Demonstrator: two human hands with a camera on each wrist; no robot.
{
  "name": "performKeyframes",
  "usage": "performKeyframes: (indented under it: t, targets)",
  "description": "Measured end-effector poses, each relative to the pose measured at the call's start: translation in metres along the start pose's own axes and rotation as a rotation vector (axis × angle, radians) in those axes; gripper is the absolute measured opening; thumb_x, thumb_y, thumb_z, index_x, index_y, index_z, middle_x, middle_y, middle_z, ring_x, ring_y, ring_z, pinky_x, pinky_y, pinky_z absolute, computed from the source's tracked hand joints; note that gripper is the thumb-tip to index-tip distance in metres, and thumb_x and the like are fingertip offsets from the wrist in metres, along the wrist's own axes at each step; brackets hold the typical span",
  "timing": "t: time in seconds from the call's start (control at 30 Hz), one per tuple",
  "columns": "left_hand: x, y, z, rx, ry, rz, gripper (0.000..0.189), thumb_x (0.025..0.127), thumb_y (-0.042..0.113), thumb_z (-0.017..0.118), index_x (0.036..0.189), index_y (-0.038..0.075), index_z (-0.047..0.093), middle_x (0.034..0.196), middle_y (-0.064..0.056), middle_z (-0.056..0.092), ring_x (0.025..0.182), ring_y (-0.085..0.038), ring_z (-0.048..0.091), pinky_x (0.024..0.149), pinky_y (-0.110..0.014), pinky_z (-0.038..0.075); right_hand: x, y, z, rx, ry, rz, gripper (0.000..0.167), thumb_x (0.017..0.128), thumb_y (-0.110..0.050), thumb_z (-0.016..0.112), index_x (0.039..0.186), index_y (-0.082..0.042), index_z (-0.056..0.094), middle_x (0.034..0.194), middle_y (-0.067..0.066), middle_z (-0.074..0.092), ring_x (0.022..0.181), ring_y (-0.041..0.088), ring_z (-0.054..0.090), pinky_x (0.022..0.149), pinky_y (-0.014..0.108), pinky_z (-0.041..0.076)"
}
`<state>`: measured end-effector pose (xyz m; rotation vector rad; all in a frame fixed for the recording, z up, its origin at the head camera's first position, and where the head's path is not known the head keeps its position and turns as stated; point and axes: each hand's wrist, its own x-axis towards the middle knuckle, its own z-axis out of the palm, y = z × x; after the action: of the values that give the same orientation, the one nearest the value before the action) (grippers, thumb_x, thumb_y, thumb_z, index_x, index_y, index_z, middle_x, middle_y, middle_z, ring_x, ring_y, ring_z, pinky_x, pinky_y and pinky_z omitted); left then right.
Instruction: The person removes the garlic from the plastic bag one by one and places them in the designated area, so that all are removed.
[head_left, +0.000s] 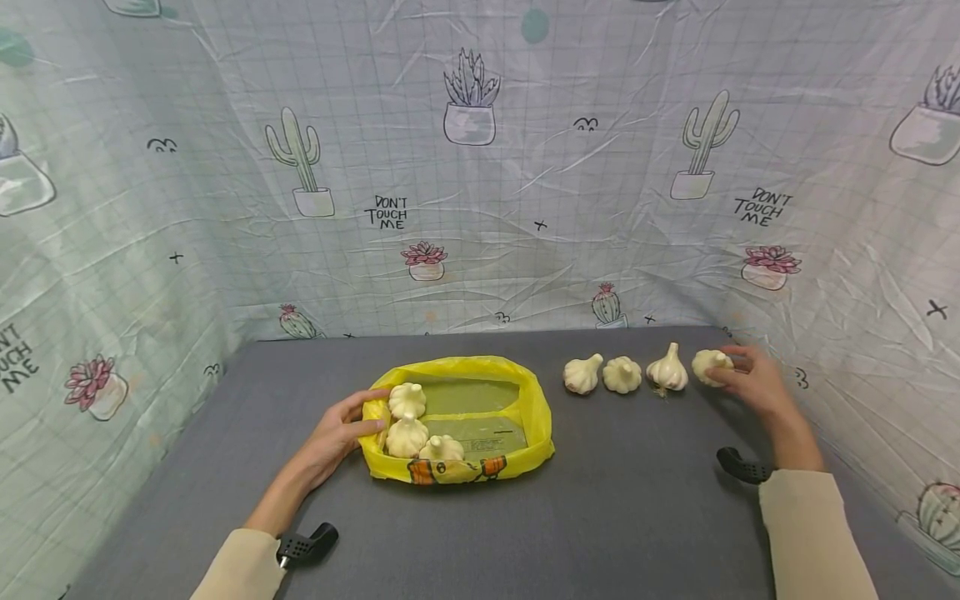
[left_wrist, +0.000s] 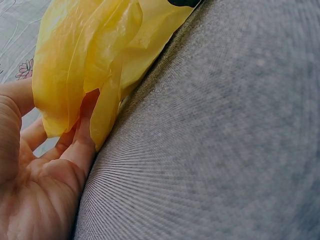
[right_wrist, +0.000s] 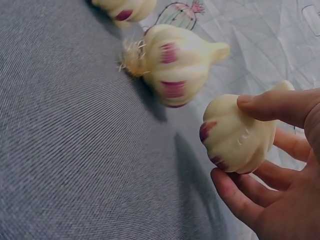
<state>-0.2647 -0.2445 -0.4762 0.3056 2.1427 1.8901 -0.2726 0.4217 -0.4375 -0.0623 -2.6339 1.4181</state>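
Note:
My right hand holds a garlic bulb between the thumb and fingers at the right end of a row. In the right wrist view a gap with shadow shows between this bulb and the grey tabletop. Left of it stand three more bulbs: an upright garlic bulb with roots, a middle garlic bulb and a tilted garlic bulb. My left hand grips the left rim of an open yellow plastic bag. Three garlic bulbs lie inside the bag's left part.
A grey tabletop lies under everything. Behind it and at both sides hangs a sheet printed with cacti. Each wrist wears a black camera mount.

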Motion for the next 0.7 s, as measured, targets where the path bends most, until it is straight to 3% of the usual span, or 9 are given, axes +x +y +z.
performKeyframes:
  t: [0.4,0.7]
  targets:
    - [0.0,-0.0001,-0.0005,0.011,0.003,-0.003,0.06,0.1,0.018,0.068,0.155,0.011,0.045,0.163,-0.018,0.035,0.124,-0.021,0.056,0.093,-0.034,0.056,-0.0019,0.0068,0.0077,-0.036,0.032,-0.029,0.066,0.098,-0.016,0.07,0.149,0.013,0.039,0.144,0.042,0.045,0.089,-0.023,0.045,0.071,0.019,0.056]
    - [-0.0002,-0.0004,-0.0002,0.005,0.002,-0.002,0.06,0.1,0.019,0.068,0.155,0.012,0.046,0.163,-0.017,0.035,0.126,-0.022,0.055,0.095,-0.035,0.055,-0.0026,0.0055,0.0102,-0.039,0.009,-0.009,0.07,0.1,-0.02,0.068,0.152,0.013,0.035,0.146,0.043,0.043,0.086,-0.024,0.044,0.072,0.019,0.055]
